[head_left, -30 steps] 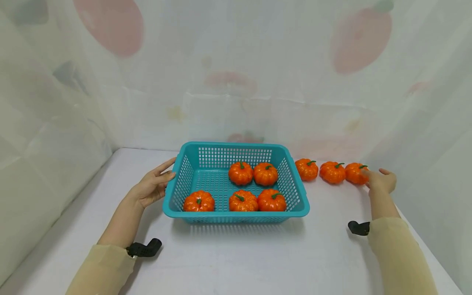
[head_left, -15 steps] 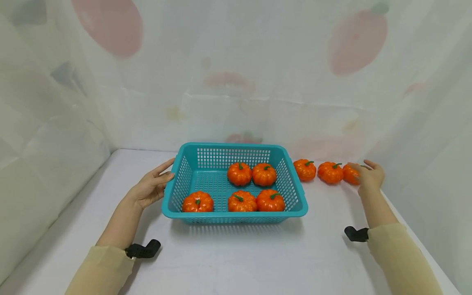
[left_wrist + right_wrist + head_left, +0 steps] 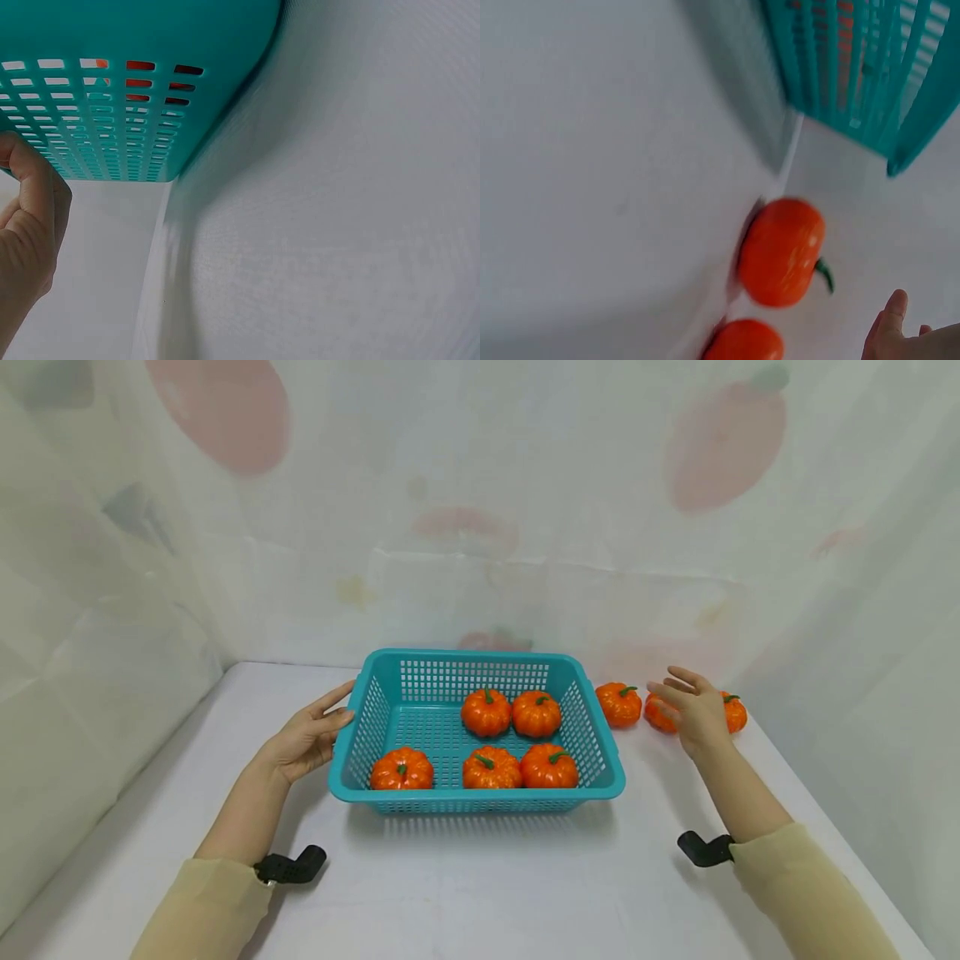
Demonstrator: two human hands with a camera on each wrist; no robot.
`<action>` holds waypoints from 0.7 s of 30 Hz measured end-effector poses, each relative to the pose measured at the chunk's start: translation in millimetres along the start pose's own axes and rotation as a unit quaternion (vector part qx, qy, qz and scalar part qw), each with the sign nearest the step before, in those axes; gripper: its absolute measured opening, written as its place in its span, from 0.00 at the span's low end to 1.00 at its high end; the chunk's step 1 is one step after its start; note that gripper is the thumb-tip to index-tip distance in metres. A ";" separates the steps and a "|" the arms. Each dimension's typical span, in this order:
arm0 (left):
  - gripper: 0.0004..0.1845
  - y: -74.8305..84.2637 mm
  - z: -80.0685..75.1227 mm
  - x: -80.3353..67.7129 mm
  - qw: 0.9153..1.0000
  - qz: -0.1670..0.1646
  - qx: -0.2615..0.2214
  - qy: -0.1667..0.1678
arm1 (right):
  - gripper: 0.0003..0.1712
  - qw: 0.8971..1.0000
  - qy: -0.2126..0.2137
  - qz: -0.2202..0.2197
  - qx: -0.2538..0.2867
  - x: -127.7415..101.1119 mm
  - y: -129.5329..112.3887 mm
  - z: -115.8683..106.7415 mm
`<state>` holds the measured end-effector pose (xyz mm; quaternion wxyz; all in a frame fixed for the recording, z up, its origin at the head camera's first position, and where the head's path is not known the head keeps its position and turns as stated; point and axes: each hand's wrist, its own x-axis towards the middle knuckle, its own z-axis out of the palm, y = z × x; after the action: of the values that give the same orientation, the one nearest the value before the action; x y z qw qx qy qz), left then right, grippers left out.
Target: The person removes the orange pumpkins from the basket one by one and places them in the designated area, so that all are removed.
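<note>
A teal plastic basket (image 3: 477,793) with gridded, slotted walls and a smooth rolled rim sits on a matte white table (image 3: 480,885). Inside it lie five small glossy orange pumpkins, ribbed and squat, with short green stems: two toward the back (image 3: 487,712) (image 3: 536,714) and three along the front wall (image 3: 402,769) (image 3: 492,768) (image 3: 550,766). The left hand (image 3: 306,739) rests against the basket's left wall, fingers straight and relaxed, fingertips on the rim. Three more pumpkins stand in a row on the table right of the basket: the nearest one (image 3: 619,704) is free, the middle pumpkin (image 3: 658,713) is partly covered by the right hand (image 3: 693,707), and the far one (image 3: 733,712) shows behind that hand. The right hand hovers over the middle pumpkin with fingers spread and straight, gripping nothing. The left wrist view shows what the head view cannot: the slotted wall (image 3: 112,112) close up, orange showing through the slots, and a thumb (image 3: 34,195) beside the wall. The right wrist view, blurred, shows the basket's corner (image 3: 855,67), the nearest pumpkin with its stem, part of another below it, and fingertips (image 3: 889,330) apart from both.
</note>
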<state>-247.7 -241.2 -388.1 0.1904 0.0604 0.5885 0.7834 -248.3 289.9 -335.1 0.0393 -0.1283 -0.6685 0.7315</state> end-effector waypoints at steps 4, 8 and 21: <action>0.39 0.0 0.1 0.5 1.000 -0.003 0.002 0.003 | 0.42 0.998 -0.039 -0.019 -0.049 -10.8 0.5 21.3; 0.39 0.3 0.3 0.8 1.000 -0.005 -0.002 0.003 | 0.39 0.993 -0.091 -0.035 -0.073 -21.4 1.3 42.0; 0.39 1.0 0.9 0.1 1.000 -0.004 -0.003 0.002 | 0.36 0.962 -0.221 -0.049 -0.152 -43.5 13.4 107.0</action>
<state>-247.8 -240.7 -386.9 0.1923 0.0557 0.5871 0.7844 -230.6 175.1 -334.6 -0.0937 0.0648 -0.7691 0.6289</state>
